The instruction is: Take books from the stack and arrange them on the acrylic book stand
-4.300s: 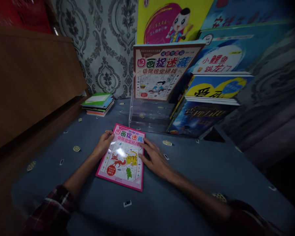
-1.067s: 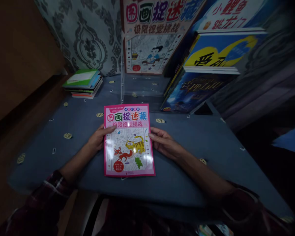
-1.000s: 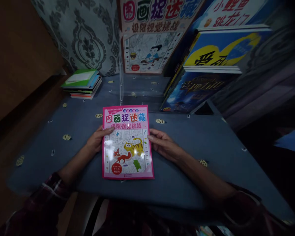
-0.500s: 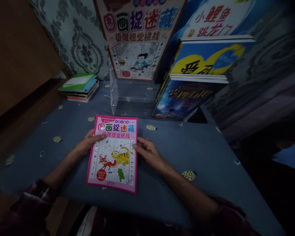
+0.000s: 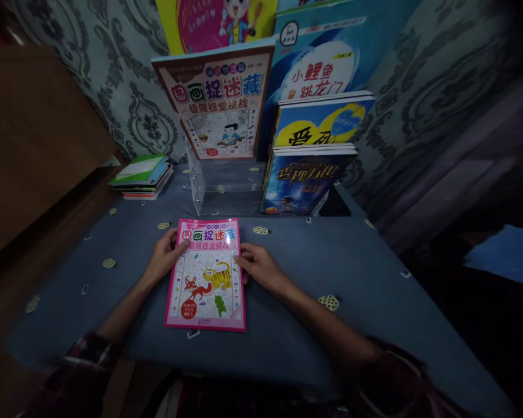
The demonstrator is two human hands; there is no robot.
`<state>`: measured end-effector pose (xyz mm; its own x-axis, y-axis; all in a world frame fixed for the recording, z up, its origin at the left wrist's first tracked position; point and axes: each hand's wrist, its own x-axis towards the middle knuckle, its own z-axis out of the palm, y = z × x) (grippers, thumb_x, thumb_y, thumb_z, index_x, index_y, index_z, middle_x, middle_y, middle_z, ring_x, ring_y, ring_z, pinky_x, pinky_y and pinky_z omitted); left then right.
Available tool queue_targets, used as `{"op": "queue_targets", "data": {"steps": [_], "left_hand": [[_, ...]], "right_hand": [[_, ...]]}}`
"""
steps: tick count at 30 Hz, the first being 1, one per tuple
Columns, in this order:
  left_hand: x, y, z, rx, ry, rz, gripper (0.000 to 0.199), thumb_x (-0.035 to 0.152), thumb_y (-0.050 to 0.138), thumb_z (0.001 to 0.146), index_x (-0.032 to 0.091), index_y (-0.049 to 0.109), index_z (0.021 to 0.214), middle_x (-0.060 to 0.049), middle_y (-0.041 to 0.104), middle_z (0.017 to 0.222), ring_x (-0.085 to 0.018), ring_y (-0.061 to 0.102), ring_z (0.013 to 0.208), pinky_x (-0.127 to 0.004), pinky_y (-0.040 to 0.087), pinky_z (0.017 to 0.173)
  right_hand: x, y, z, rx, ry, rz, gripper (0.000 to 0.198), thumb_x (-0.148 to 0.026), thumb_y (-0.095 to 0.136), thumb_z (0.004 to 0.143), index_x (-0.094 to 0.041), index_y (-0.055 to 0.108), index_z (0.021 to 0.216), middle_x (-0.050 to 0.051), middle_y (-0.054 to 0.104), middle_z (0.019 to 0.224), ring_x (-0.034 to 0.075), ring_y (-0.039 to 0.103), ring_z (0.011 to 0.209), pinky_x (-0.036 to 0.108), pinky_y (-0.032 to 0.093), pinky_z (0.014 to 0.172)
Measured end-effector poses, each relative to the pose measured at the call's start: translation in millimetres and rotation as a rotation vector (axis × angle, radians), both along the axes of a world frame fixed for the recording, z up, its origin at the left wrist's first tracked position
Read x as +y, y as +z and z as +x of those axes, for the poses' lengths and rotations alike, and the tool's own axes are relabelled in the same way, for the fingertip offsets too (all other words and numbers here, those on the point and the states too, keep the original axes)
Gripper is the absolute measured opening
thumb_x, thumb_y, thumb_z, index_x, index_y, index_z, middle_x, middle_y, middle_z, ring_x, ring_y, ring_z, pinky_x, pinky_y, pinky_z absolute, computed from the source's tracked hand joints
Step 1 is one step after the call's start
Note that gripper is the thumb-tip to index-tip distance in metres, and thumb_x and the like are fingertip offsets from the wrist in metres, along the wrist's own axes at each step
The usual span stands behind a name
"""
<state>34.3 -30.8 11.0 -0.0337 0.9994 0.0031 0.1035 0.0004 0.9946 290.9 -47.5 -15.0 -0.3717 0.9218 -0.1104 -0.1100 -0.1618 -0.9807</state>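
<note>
A pink-bordered picture book (image 5: 209, 284) with a fox and a striped cat on its cover is held between my two hands, just above the table. My left hand (image 5: 164, 255) grips its left edge, thumb on the cover and the other fingers behind. At the right edge my right hand (image 5: 261, 267) pinches it the same way, with some fingers hidden beneath. Beyond the book stands a clear acrylic rack (image 5: 226, 203). Its lower left front tier shows no book, and a brown-bordered book (image 5: 218, 130) leans in the tier behind.
On the rack's right side stand a dark blue book (image 5: 305, 188), a blue and yellow book (image 5: 326, 125) and a teal book (image 5: 318, 64). A small stack of books (image 5: 142, 177) lies at the back left. Patterned cloth covers the table (image 5: 296, 342); a wooden panel (image 5: 39, 133) rises at left.
The view has tilted up, so more of the rack's upper books shows. The pink book looks flatter and slightly turned; both hands keep hold of it.
</note>
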Motion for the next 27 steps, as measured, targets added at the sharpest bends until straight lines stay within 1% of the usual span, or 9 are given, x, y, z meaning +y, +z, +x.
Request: {"op": "queue_targets", "data": {"steps": [3,6,9,11,13,17,21,24,27], "left_hand": [[1,-6.4,-4,0.149,0.047,0.113,0.051,0.043,0.088,0.067,0.018,0.071,0.108,-0.007,0.077,0.094,-0.024,0.07,0.085,-0.03,0.054,0.078],[2,-10.9,-8,0.53,0.059,0.245,0.046,0.04,0.079,0.077,0.018,0.07,0.117,-0.011,0.074,0.106,-0.03,0.066,0.102,-0.041,0.051,0.097],[2,-11.4,-8,1.001,-0.042,0.33,0.037,0.035,0.06,0.091,0.016,0.067,0.123,-0.016,0.066,0.13,-0.035,0.058,0.124,-0.052,0.046,0.106],[1,-9.1,-6,1.201,-0.105,0.37,0.036,0.03,0.052,0.096,0.015,0.065,0.126,-0.018,0.063,0.138,-0.035,0.053,0.134,-0.054,0.047,0.106],[0,-5.1,-2,1.328,-0.16,0.413,0.035,0.026,0.049,0.098,0.014,0.064,0.127,-0.018,0.063,0.138,-0.035,0.051,0.136,-0.055,0.046,0.106],[5,3.6,11,1.387,-0.307,0.482,0.038,0.014,0.047,0.095,0.013,0.063,0.129,-0.017,0.065,0.131,-0.032,0.06,0.121,-0.051,0.049,0.103],[21,4.4,31,1.222,-0.464,0.576,0.045,0.01,0.047,0.092,0.017,0.06,0.135,-0.014,0.062,0.126,-0.028,0.057,0.114,-0.046,0.051,0.099],[36,-0.6,47,1.132,-0.521,0.605,0.051,0.009,0.045,0.092,0.022,0.059,0.14,-0.011,0.059,0.12,-0.025,0.055,0.107,-0.044,0.05,0.094],[43,-5.7,59,1.105,-0.539,0.605,0.057,0.008,0.045,0.092,0.027,0.055,0.145,-0.01,0.057,0.119,-0.026,0.052,0.106,-0.044,0.048,0.092]], "right_hand": [[5,0,3,-0.054,0.014,-0.018,0.018,-0.032,0.073,0.076,-0.021,0.059,0.081,-0.005,0.068,0.061,0.009,0.058,0.041,0.019,0.046,0.036],[8,0,4,-0.108,0.036,-0.047,0.019,-0.032,0.072,0.076,-0.021,0.059,0.082,-0.005,0.067,0.061,0.01,0.06,0.042,0.02,0.048,0.037],[8,-1,5,-0.138,0.049,-0.064,0.022,-0.035,0.073,0.077,-0.02,0.058,0.084,-0.004,0.068,0.064,0.011,0.062,0.044,0.021,0.05,0.039],[7,-1,5,-0.135,0.061,-0.057,0.025,-0.039,0.073,0.079,-0.019,0.058,0.085,-0.004,0.068,0.066,0.011,0.062,0.046,0.021,0.051,0.041],[5,0,7,-0.121,0.076,-0.04,0.027,-0.042,0.072,0.081,-0.019,0.058,0.088,-0.003,0.069,0.069,0.011,0.063,0.05,0.022,0.052,0.043],[4,1,12,-0.087,0.123,-0.031,0.028,-0.044,0.068,0.086,-0.02,0.058,0.095,-0.001,0.069,0.074,0.011,0.064,0.054,0.022,0.053,0.047],[5,1,16,-0.036,0.16,-0.056,0.026,-0.044,0.065,0.09,-0.019,0.059,0.097,-0.003,0.066,0.072,0.01,0.062,0.053,0.021,0.052,0.048],[5,1,16,-0.013,0.161,-0.072,0.026,-0.042,0.065,0.091,-0.018,0.061,0.099,-0.002,0.066,0.074,0.009,0.061,0.053,0.021,0.052,0.048],[5,2,17,-0.011,0.16,-0.08,0.027,-0.043,0.067,0.09,-0.018,0.061,0.099,-0.002,0.066,0.074,0.009,0.061,0.055,0.021,0.053,0.049]]}}
